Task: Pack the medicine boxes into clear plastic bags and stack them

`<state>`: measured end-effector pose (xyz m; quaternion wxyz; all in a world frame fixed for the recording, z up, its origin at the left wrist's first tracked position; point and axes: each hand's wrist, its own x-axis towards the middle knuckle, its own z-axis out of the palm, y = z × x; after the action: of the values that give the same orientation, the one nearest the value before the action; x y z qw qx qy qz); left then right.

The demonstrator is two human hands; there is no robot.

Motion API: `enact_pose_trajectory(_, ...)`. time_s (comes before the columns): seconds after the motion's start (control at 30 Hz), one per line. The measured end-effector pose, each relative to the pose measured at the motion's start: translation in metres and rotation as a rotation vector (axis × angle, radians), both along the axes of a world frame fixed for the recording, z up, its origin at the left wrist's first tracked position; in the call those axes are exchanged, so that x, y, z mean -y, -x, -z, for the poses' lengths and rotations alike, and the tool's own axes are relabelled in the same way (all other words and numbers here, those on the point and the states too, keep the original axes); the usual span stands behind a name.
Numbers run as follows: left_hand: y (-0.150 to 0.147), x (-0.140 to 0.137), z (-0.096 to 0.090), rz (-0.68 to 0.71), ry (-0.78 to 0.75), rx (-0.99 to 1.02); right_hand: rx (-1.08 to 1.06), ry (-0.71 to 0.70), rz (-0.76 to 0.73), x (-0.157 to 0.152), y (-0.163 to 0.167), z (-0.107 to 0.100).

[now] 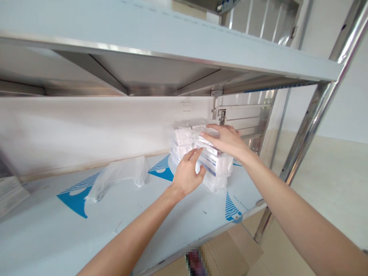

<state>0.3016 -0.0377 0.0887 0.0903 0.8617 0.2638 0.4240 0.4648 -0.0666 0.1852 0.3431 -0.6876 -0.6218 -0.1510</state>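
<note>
A stack of white boxes [214,165] with blue print, wrapped in clear plastic, stands on the film-covered shelf [178,222] by the far right corner. My right hand [227,140] rests over the top of the stack, its fingers spread on the plastic. In front of the stack is my left hand [188,174], with its fingers stretched towards the boxes and the thumb apart. Whether the left fingertips touch the wrapping I cannot tell. Part of the stack is hidden behind both hands.
A crumpled clear plastic bag [123,174] lies left of the stack. Overhead runs an upper metal shelf [172,42], low above my hands. A shiny steel post [304,122] stands at the right. Flat cardboard [230,253] lies on the floor below.
</note>
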Motion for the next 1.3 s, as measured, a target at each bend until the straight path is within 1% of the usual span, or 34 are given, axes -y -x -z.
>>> enact_pose_trajectory(0.1,0.015,0.0,0.003,-0.003,-0.011,-0.009,0.04,-0.273,-0.039,0.004,0.01,-0.003)
enact_pose_trajectory(0.2,0.044,-0.003,0.009,-0.014,-0.008,-0.078,0.125,-0.571,-0.132,0.007,0.026,-0.003)
enact_pose_trajectory(0.27,0.07,-0.006,0.013,-0.035,0.006,-0.155,0.168,-0.698,-0.245,0.009,0.041,0.0)
enact_pose_trajectory(0.33,0.101,-0.01,0.017,-0.087,0.031,-0.239,0.188,-0.746,-0.378,0.009,0.06,0.005)
enact_pose_trajectory(0.43,0.153,-0.019,0.022,-0.227,0.078,-0.364,0.201,-0.704,-0.581,0.003,0.093,0.019)
enact_pose_trajectory(0.53,0.208,-0.031,0.026,-0.36,0.106,-0.415,0.234,-0.57,-0.714,-0.015,0.125,0.043)
enact_pose_trajectory(0.6,0.242,-0.04,0.03,-0.442,0.115,-0.425,0.251,-0.437,-0.747,-0.033,0.143,0.064)
enact_pose_trajectory(0.67,0.272,-0.049,0.035,-0.512,0.12,-0.432,0.226,-0.28,-0.749,-0.052,0.159,0.087)
enact_pose_trajectory(0.73,0.295,-0.056,0.042,-0.561,0.118,-0.434,0.206,-0.12,-0.731,-0.071,0.173,0.111)
enact_pose_trajectory(0.77,0.305,-0.059,0.046,-0.574,0.114,-0.433,0.205,-0.088,-0.725,-0.079,0.179,0.122)
enact_pose_trajectory(0.87,0.324,-0.063,0.059,-0.571,0.101,-0.43,0.19,-0.028,-0.698,-0.098,0.198,0.149)
enact_pose_trajectory(1.0,0.334,-0.067,0.079,-0.582,0.128,-0.426,0.118,0.029,-0.626,-0.108,0.214,0.172)
enact_pose_trajectory(1.07,0.335,-0.068,0.086,-0.589,0.155,-0.428,0.088,0.045,-0.609,-0.111,0.217,0.179)
enact_pose_trajectory(1.13,0.334,-0.069,0.087,-0.586,0.175,-0.435,0.078,0.052,-0.627,-0.113,0.216,0.182)
enact_pose_trajectory(1.23,0.331,-0.067,0.083,-0.603,0.171,-0.43,0.067,0.019,-0.665,-0.116,0.213,0.182)
enact_pose_trajectory(1.3,0.328,-0.065,0.078,-0.631,0.142,-0.413,0.042,-0.029,-0.648,-0.115,0.21,0.181)
